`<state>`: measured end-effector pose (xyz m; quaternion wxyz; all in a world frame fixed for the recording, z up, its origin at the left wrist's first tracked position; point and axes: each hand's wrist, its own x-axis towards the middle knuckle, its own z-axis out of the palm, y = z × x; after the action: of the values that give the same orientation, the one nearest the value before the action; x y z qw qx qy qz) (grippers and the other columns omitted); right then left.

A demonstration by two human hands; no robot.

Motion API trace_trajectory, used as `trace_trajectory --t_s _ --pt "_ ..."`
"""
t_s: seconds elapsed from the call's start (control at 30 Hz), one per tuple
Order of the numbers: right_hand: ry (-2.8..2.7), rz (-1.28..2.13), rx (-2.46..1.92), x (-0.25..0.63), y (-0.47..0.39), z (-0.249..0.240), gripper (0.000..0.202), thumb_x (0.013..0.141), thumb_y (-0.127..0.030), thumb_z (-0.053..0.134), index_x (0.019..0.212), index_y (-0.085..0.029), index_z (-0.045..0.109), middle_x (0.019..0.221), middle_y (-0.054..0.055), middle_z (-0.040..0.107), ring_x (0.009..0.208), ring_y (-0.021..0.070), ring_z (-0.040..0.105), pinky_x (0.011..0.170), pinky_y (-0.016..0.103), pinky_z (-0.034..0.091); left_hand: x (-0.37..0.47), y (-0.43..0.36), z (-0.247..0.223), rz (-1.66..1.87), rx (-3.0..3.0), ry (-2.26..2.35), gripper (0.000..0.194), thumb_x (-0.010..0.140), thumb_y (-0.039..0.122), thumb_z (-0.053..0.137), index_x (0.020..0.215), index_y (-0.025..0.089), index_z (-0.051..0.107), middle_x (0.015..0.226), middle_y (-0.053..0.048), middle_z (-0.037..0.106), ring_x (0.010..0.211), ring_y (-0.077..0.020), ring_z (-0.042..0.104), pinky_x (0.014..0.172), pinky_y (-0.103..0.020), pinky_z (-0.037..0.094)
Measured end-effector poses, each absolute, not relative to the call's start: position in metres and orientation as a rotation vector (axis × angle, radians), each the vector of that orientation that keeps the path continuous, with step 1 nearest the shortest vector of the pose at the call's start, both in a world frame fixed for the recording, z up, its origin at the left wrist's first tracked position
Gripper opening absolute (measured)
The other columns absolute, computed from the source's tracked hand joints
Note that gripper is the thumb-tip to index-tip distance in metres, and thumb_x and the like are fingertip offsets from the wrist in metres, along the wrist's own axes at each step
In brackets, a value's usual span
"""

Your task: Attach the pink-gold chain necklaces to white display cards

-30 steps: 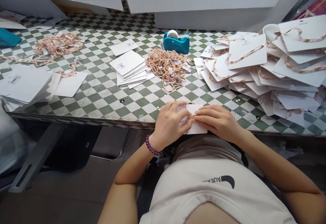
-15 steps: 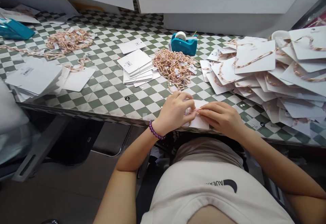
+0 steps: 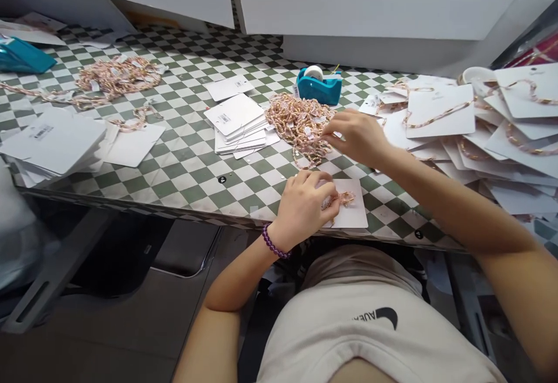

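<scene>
While the left hand [image 3: 300, 206] pins a chain [image 3: 340, 199] on a white card [image 3: 353, 214], the right hand [image 3: 355, 134] pinches at the chain pile [image 3: 300, 124].

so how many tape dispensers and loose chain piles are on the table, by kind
teal tape dispensers: 2, one at the back, one at the far left edge
loose chain piles: 2, one by the right hand, one far left
total: 4

Right hand [image 3: 358, 136] lifted off card [image 3: 351, 213], now at heap of chains [image 3: 300, 122] toward 12 o'clock, fingertips pinching there. Chain [image 3: 342, 199] on card uncovered at 3 o'clock of left hand [image 3: 300, 206].
</scene>
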<state>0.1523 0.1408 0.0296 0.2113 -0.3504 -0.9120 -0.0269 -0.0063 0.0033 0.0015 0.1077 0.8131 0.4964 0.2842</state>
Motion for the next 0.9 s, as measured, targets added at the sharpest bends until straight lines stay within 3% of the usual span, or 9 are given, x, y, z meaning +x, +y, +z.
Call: trace_trajectory --t_s 0.3,0.57,0.7,0.83,0.9 --pt "-2.281 0.214 -1.101 0.156 0.137 0.111 0.012 0.086 -0.021 0.067 0.081 -0.011 0.073 0.078 0.003 0.071 0.071 0.0108 0.065 0.072 0.03 0.055 -0.008 0.003 -0.002 0.814 2.4 1.452 0.015 0.091 0.031 0.058 0.085 0.021 0.069 0.118 -0.005 0.069 0.106 -0.0251 0.059 0.085 -0.04 0.047" --pt "-2.256 0.445 -1.011 0.169 0.144 0.119 0.021 0.087 -0.028 0.068 0.096 -0.011 0.076 0.086 0.005 0.075 0.076 0.0081 0.067 0.068 0.02 0.052 -0.008 0.003 0.001 0.817 2.386 1.444 0.017 0.092 0.032 0.058 0.085 0.02 0.069 0.117 -0.005 0.069 0.106 -0.0252 0.059 0.086 -0.04 0.048" --pt "-2.368 0.464 -1.155 0.179 0.184 0.11 0.037 0.087 -0.046 0.064 0.104 -0.015 0.076 0.085 0.002 0.074 0.065 0.0029 0.057 0.054 0.015 0.04 -0.008 0.003 0.001 0.827 2.379 1.433 0.019 0.092 0.032 0.057 0.083 0.021 0.069 0.117 -0.006 0.069 0.106 -0.0254 0.059 0.087 -0.041 0.048" --pt "-2.38 0.263 -1.384 0.177 0.249 0.081 0.03 0.089 -0.039 0.063 0.106 -0.017 0.074 0.095 0.001 0.072 0.081 0.0054 0.06 0.071 0.017 0.044 -0.008 0.004 0.001 0.852 2.374 1.43 0.021 0.093 0.033 0.058 0.081 0.021 0.07 0.115 -0.004 0.07 0.105 -0.0239 0.058 0.09 -0.04 0.048" --pt "-2.386 0.236 -1.441 0.171 0.278 0.069 0.034 0.091 -0.037 0.062 0.118 -0.015 0.067 0.112 0.005 0.067 0.098 0.0129 0.062 0.088 0.028 0.05 -0.008 0.004 0.001 0.863 2.378 1.429 0.021 0.092 0.033 0.058 0.08 0.021 0.07 0.115 -0.004 0.07 0.104 -0.0232 0.058 0.09 -0.04 0.048"
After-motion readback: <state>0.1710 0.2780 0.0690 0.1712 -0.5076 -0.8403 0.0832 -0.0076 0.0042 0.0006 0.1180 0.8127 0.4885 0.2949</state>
